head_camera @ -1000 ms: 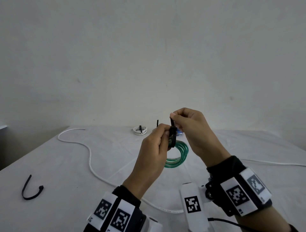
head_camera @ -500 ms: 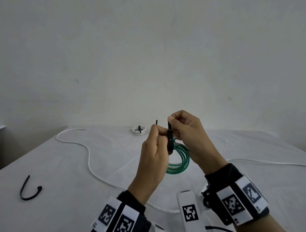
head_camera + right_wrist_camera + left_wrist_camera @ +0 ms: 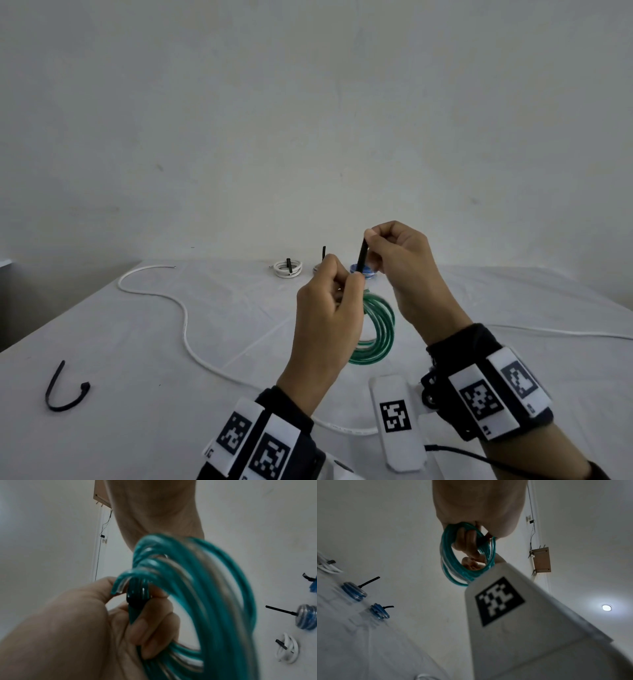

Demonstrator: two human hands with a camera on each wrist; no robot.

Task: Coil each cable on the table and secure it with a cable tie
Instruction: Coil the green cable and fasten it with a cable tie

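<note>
A coil of green cable (image 3: pixel 378 329) hangs above the white table (image 3: pixel 137 359). My left hand (image 3: pixel 346 284) grips its top, where a black cable tie (image 3: pixel 361 255) wraps the strands. My right hand (image 3: pixel 371 240) pinches the tie's tail, which stands up from the left hand. In the right wrist view the tie's black head (image 3: pixel 137 599) sits against the green coil (image 3: pixel 214 601), held between the left hand's fingers (image 3: pixel 150 622). In the left wrist view the green coil (image 3: pixel 467 555) hangs from the left hand's curled fingers (image 3: pixel 467 540).
A loose white cable (image 3: pixel 186 329) snakes across the left of the table, and another white cable (image 3: pixel 565 332) runs off right. A spare black tie (image 3: pixel 65 390) lies near the left. Tied coils stand at the back: a white coil (image 3: pixel 288 269) and a blue coil (image 3: pixel 370 272).
My right hand has drawn the tie's tail upward, so more of it stands above the left hand. The tie's loop has closed tighter on the green coil.
</note>
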